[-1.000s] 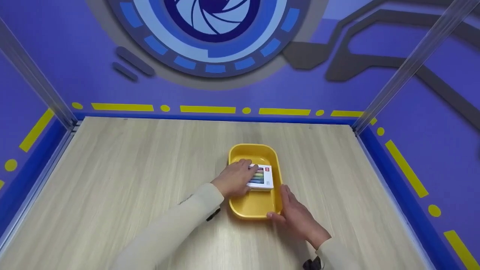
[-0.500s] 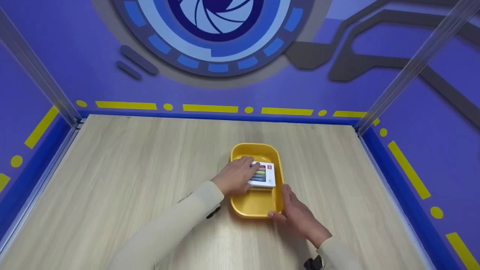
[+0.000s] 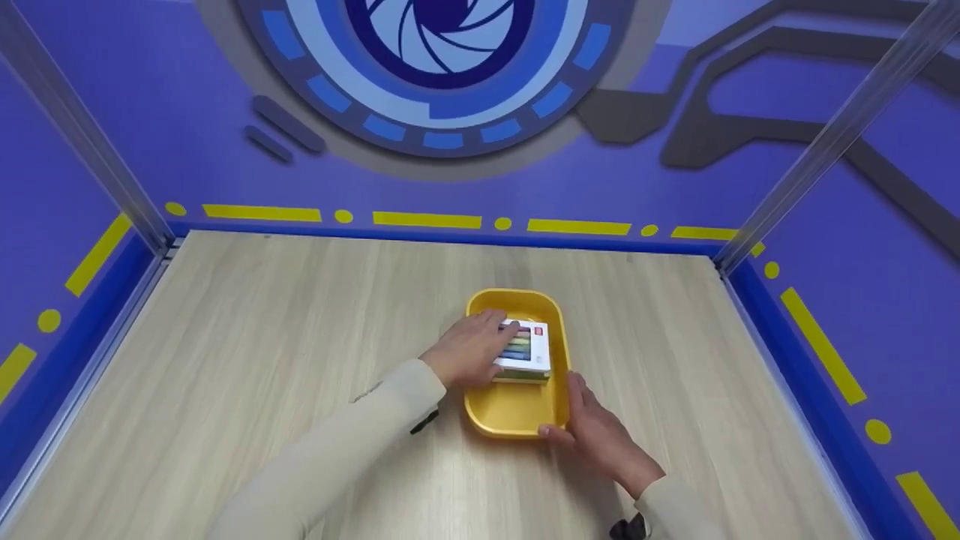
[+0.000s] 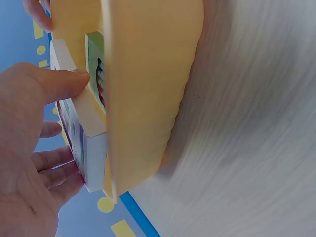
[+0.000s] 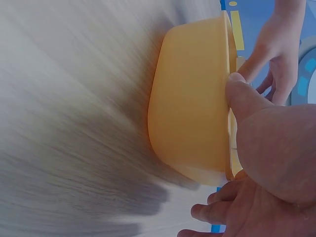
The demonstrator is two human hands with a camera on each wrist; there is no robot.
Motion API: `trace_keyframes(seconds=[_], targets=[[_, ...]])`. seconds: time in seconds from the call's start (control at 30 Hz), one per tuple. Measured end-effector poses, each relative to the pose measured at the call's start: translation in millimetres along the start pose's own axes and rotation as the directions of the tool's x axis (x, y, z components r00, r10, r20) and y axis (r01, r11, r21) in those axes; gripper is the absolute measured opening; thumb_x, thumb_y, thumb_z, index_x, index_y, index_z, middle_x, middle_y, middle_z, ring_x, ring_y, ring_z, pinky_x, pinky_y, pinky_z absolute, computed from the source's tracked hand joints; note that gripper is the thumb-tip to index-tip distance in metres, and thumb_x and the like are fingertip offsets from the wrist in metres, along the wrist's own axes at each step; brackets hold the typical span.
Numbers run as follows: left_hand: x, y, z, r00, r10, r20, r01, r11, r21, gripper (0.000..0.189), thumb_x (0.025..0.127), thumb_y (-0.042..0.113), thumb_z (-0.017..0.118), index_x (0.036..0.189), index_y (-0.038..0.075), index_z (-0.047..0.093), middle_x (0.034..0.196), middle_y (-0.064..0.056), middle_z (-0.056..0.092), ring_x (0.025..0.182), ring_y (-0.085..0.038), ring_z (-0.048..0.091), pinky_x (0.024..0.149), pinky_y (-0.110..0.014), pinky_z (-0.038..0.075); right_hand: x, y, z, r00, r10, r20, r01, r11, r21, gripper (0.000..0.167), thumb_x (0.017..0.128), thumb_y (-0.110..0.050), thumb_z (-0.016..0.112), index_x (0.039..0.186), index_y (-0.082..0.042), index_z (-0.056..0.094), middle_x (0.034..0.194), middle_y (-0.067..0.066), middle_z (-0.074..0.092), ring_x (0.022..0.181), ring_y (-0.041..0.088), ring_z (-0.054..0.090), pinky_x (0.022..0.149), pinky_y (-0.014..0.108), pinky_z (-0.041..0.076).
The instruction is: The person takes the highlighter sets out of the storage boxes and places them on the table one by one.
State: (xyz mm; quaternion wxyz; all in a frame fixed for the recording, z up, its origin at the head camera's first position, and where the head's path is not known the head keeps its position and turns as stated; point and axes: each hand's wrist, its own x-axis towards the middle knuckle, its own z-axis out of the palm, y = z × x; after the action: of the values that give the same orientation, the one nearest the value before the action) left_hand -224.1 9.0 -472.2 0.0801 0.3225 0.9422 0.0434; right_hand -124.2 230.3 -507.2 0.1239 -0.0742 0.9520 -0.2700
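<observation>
A yellow rectangular tub (image 3: 517,412) with rounded corners stands on the wooden table. My left hand (image 3: 469,349) grips a white box (image 3: 537,352) printed with coloured sticks, inside the tub. In the left wrist view, the thumb lies on the near edge of the white box (image 4: 94,148) and the fingers reach its far edge; the box sits tilted near the rim. Under it shows part of a green box (image 4: 95,54) with a window. My right hand (image 3: 604,435) touches the tub's near right corner, thumb at the rim, other fingers extended along the outside.
The pale wooden table (image 3: 300,322) extends around the tub. Purple-blue printed panels (image 3: 420,169) rise behind and at both sides, with clear posts (image 3: 817,150) in the corners.
The white box has shifted slightly upward or away within the tub, and more green shows beneath its near edge. Both hands keep their places on the box and the tub.
</observation>
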Motion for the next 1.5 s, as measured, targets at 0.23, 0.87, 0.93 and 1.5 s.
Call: trace_keyframes(seconds=[0.23, 0.87, 0.93, 1.5], targets=[[4.1, -1.5, -3.2, 0.999, 0.034, -0.015, -0.033, 0.998, 0.059, 0.076, 0.088, 0.041, 0.067, 0.151, 0.018, 0.032, 0.148, -0.007, 0.038, 0.133, -0.022, 0.038, 0.117, -0.040, 0.034, -2.6, -2, 0, 1.000, 0.028, 0.014, -0.028, 0.999, -0.015, 0.097, 0.084, -0.043, 0.071, 0.152, -0.010, 0.011, 0.154, 0.014, 0.028, 0.132, 0.030, 0.045, 0.111, 0.051, 0.038], [2.9, -18.3, -20.2, 0.998, -0.004, -0.061, 0.007, 0.999, 0.039, 0.075, 0.090, 0.040, 0.065, 0.152, 0.017, 0.030, 0.154, -0.010, 0.033, 0.140, -0.024, 0.034, 0.119, -0.042, 0.029, -0.8, -1, -1, 0.995, 0.093, 0.042, -0.093, 0.996, -0.007, 0.104, 0.085, -0.047, 0.068, 0.155, -0.004, 0.004, 0.161, 0.021, 0.013, 0.145, 0.037, 0.028, 0.116, 0.053, 0.030], [3.2, -20.0, -20.2, 0.998, 0.003, -0.067, 0.000, 0.999, 0.047, 0.074, 0.090, 0.040, 0.064, 0.152, 0.017, 0.030, 0.154, -0.011, 0.033, 0.139, -0.024, 0.035, 0.119, -0.042, 0.030, -1.3, -1, -1, 0.994, 0.099, 0.046, -0.099, 0.995, -0.006, 0.104, 0.085, -0.047, 0.067, 0.155, -0.004, 0.004, 0.161, 0.022, 0.012, 0.146, 0.037, 0.025, 0.117, 0.054, 0.028], [2.8, -31.8, -22.6, 0.995, 0.033, -0.091, -0.030, 0.999, 0.040, 0.074, 0.089, 0.037, 0.066, 0.150, 0.014, 0.033, 0.153, -0.013, 0.034, 0.139, -0.026, 0.036, 0.118, -0.042, 0.033, -3.3, -5, -1, 0.990, 0.128, 0.052, -0.128, 0.992, 0.003, 0.106, 0.083, -0.050, 0.068, 0.155, -0.007, 0.004, 0.162, 0.019, 0.011, 0.147, 0.036, 0.024, 0.117, 0.054, 0.028]])
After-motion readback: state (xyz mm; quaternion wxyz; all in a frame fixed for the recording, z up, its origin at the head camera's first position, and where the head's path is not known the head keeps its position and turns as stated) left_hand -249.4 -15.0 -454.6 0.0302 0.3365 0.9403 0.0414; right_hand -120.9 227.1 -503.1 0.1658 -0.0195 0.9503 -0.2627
